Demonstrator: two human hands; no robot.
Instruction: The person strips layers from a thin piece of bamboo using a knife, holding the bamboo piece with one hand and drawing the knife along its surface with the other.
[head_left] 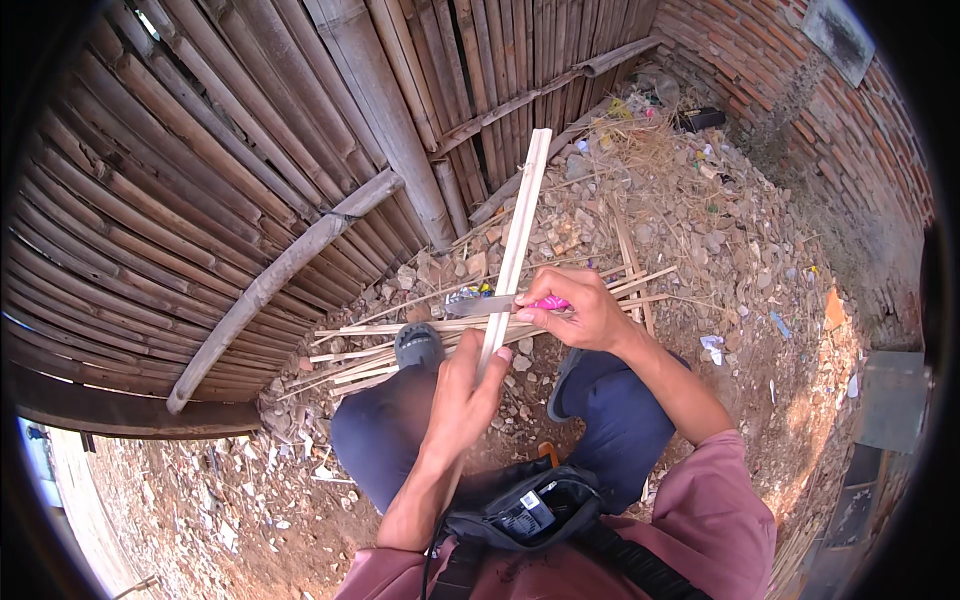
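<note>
A long pale bamboo strip point(521, 225) slants up and away from my lap, with a groove along its length. Its lower part is in my left hand point(467, 385), the fingers wrapped round it. My right hand point(583, 308) is closed on the pink handle of a knife point(478, 307). The knife's blade lies crosswise against the strip, a little beyond my left hand, its tip pointing left. Below the blade, several loose bamboo strips point(362, 360) lie on the ground between and beside my feet.
A bamboo-slat wall point(220, 180) with a pole point(285, 265) across it rises at the left. Brick wall point(760, 60) stands at the far right. Rubble and litter point(700, 240) cover the ground. An open black waist bag point(525, 510) sits at my lap.
</note>
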